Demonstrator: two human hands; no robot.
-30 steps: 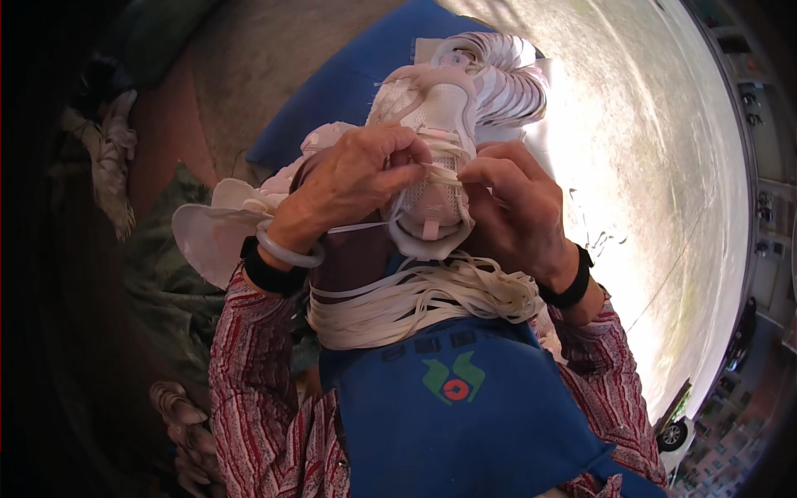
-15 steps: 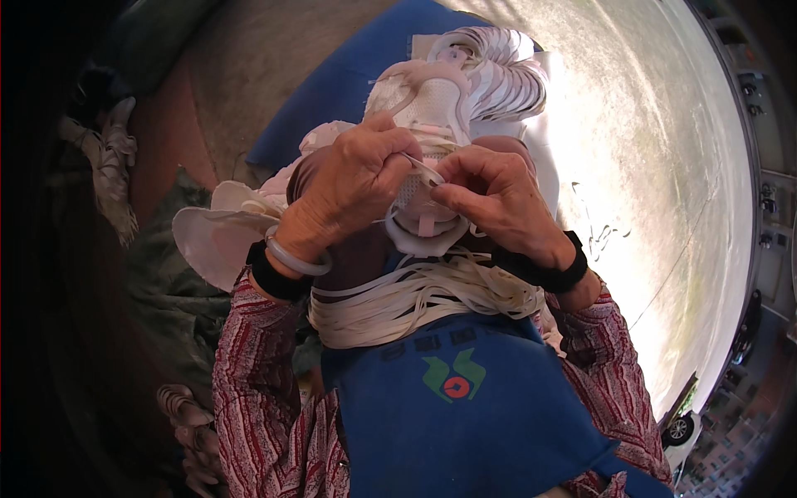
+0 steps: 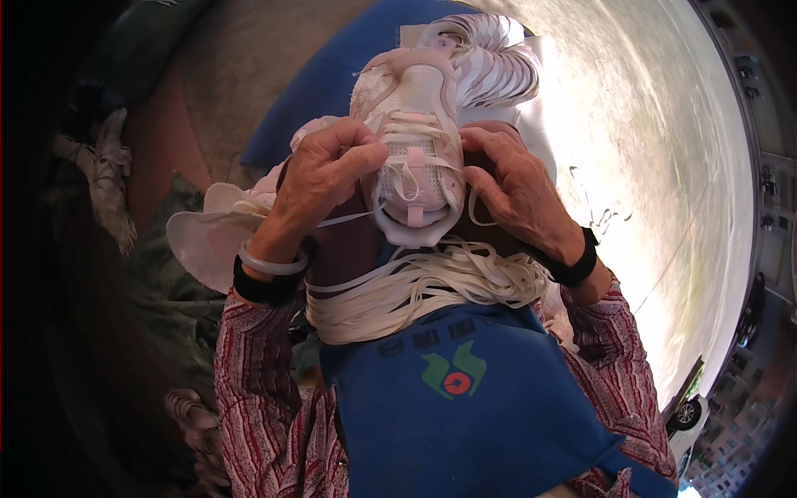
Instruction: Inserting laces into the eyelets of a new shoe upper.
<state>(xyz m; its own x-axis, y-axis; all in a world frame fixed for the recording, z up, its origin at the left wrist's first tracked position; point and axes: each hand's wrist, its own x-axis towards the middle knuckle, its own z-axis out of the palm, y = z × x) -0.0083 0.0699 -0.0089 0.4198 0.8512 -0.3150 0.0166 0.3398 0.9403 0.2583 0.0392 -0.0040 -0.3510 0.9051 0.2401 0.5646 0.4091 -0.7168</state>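
A pale pink and white sneaker upper (image 3: 427,87) lies across my lap, its collar toward me. White shoelace (image 3: 415,133) zigzags over its front, and a small loop rests on the tongue (image 3: 423,197). At the left edge of the upper, my left hand (image 3: 328,170) has thumb and forefinger pressed together at the end of a lace row. My right hand (image 3: 523,191) is at the right edge, fingers curved, thumb and forefinger apart. A loop of lace hangs below its thumb; the fingers' far sides are hidden.
A bundle of white laces (image 3: 415,290) lies over my lap above a blue apron (image 3: 465,415). Stacked uppers (image 3: 498,70) stand beyond the sneaker on blue cloth (image 3: 311,91). More pale shoe pieces (image 3: 212,241) are at left, and others (image 3: 104,162) lie farther left.
My hands have moved apart from the middle of the upper to its two sides. The lace they were pinching together now lies over the tongue, which is uncovered.
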